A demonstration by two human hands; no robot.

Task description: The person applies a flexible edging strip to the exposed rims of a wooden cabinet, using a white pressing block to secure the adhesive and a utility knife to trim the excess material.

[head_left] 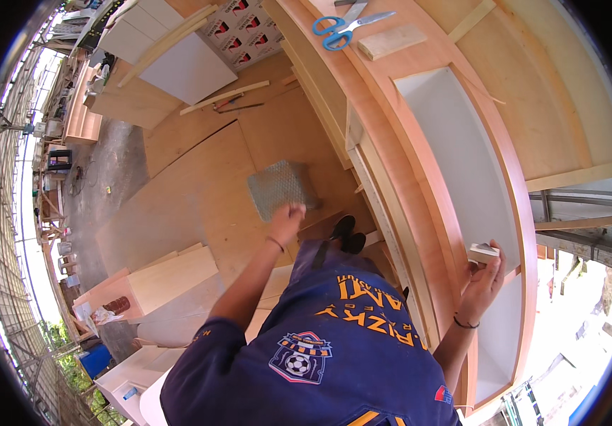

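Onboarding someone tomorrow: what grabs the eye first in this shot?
The long white panel framed in orange-brown board curves down the right side, where the right hand holds a small block against it. The left hand hangs mid-frame, above a grey mesh sheet on the floor. Blue scissors lie at the top, beside a wood block.

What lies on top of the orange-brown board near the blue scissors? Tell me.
Blue-handled scissors and a small pale wood block lie on the board. Whatever is under them is covered.
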